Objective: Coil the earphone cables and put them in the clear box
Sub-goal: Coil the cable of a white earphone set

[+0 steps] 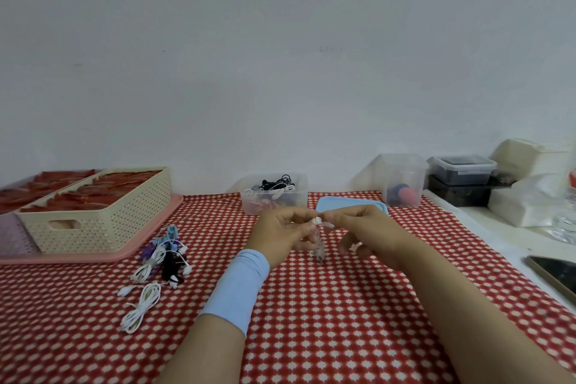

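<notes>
Over the checkered worktop point(311, 321), fiddling with one earphone point(317, 221)
left hand point(280, 229) and right hand point(366, 232) both pinch its white bud, cable point(319, 248) dangling blurry; clear box point(274, 200) just behind

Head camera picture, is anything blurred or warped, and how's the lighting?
Head view, light: soft and even, faint shadows beside the clear box; head view, blur: the earphone pinched between left hand and right hand is motion-blurred; head view, distortion: wide-angle warping skews the cream basket at the left edge.
</notes>
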The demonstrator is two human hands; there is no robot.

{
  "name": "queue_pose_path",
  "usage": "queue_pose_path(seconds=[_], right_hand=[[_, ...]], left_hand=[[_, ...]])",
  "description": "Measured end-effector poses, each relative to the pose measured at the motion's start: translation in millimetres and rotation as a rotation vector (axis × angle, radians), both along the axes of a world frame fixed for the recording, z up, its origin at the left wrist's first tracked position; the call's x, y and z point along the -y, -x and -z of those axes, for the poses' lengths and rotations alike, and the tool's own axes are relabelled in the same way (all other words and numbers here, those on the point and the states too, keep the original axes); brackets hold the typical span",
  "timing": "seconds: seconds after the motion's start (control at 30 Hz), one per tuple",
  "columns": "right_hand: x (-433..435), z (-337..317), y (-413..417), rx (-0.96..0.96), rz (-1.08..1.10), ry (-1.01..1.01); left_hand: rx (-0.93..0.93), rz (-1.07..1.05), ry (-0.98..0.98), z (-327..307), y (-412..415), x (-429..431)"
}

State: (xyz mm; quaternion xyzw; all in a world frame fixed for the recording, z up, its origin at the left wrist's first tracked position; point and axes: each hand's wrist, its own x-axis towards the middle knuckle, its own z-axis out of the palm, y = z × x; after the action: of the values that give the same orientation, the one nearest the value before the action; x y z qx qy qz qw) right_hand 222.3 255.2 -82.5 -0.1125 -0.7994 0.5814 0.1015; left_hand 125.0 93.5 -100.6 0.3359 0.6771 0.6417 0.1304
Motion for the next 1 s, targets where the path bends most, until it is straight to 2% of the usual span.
queue_pose_path(seconds=[0.1, 0.43, 0.7, 0.87, 1.0], right_hand=[[0, -2, -2, 0.019, -0.025, 0.055], [-3, -2, -1, 0.024, -0.097, 0.142], [-6, 3, 1, 0.126, -0.082, 0.161], [-4, 3, 2, 0.068, -0.069, 0.137], [6, 5, 3, 0.029, -0.073, -0.029]], left_hand=[[0.044, 0.011, -0.028, -1, -1, 0], [0.027, 0.043, -0.03, -2, -3, 2], [-0.028, 0.081, 0.065, -3, -2, 4], [-0.021, 0.043, 0.041, -2, 0, 1], [-0.004, 0.03, -0.005, -6, -2, 2]])
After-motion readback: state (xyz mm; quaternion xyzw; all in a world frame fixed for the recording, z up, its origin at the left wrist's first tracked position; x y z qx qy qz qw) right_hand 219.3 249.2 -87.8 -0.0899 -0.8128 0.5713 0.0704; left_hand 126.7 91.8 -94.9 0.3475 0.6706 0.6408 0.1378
